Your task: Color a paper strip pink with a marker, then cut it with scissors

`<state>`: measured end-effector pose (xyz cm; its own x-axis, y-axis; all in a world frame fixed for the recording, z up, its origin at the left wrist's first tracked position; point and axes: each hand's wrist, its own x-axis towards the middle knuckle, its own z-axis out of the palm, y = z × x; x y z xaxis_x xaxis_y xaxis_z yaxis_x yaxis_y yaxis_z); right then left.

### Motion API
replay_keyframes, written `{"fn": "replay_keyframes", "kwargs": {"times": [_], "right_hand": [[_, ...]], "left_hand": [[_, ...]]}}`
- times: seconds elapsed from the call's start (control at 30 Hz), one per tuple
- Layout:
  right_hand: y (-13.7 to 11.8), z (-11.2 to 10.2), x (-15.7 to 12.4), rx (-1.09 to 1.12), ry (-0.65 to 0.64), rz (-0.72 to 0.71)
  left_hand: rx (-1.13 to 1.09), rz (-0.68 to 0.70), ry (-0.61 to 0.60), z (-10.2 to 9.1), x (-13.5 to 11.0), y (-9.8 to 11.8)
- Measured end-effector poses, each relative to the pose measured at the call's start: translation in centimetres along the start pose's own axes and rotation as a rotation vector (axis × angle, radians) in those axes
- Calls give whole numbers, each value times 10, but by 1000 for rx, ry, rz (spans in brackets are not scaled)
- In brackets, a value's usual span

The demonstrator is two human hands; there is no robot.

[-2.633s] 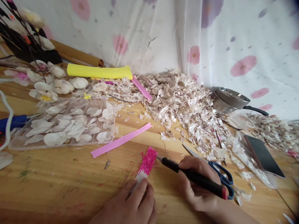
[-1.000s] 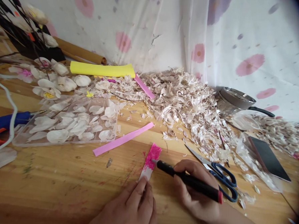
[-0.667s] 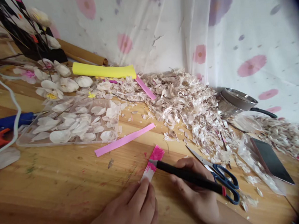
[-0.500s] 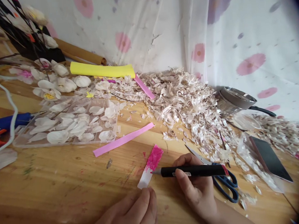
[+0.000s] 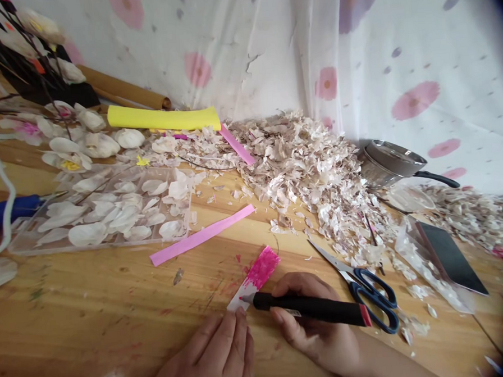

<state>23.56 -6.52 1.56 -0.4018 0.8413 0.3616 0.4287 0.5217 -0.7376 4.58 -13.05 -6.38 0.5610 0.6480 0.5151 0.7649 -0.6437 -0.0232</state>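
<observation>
A short white paper strip [image 5: 263,268] lies slanted on the wooden table, its upper part coloured bright pink and its lower end white. The fingertips of my left hand [image 5: 215,348] are pressed together on that lower end, pinning it down. My right hand [image 5: 316,331] is closed around a black marker [image 5: 321,308] with a red end. Its tip touches the white part of the strip near my left fingers. Just right of my right hand lie scissors [image 5: 373,294] with dark blue handles, blades apart. A longer pink strip [image 5: 203,235] lies beyond the paper, to the left.
A clear compartment tray [image 5: 111,242] holds white petals at left, beside a blue glue gun [image 5: 12,209] and white cord. A yellow roll [image 5: 163,118] lies behind. Dry petals [image 5: 300,158] are heaped along the curtain. A metal pan [image 5: 385,164] and phone [image 5: 451,257] are at right.
The marker tip has moved down the strip toward its lower white end. My left fingers have flattened from a pinch onto the strip. The view has shifted slightly.
</observation>
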Motion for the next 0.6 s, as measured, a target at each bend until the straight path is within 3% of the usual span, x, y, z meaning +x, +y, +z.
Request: {"fn": "replay_keyframes", "kwargs": {"times": [0.17, 0.3, 0.43, 0.6], "right_hand": [[2, 1, -2, 37, -23, 56], [10, 3, -3, 38, 107, 134], [11, 4, -4, 62, 194, 118], [6, 3, -7, -16, 109, 39]], "left_hand": [[47, 72, -25, -3, 9, -5], [66, 45, -46, -2, 3, -1], [53, 39, -47, 1, 0, 1], [46, -15, -13, 2, 2, 0]]}}
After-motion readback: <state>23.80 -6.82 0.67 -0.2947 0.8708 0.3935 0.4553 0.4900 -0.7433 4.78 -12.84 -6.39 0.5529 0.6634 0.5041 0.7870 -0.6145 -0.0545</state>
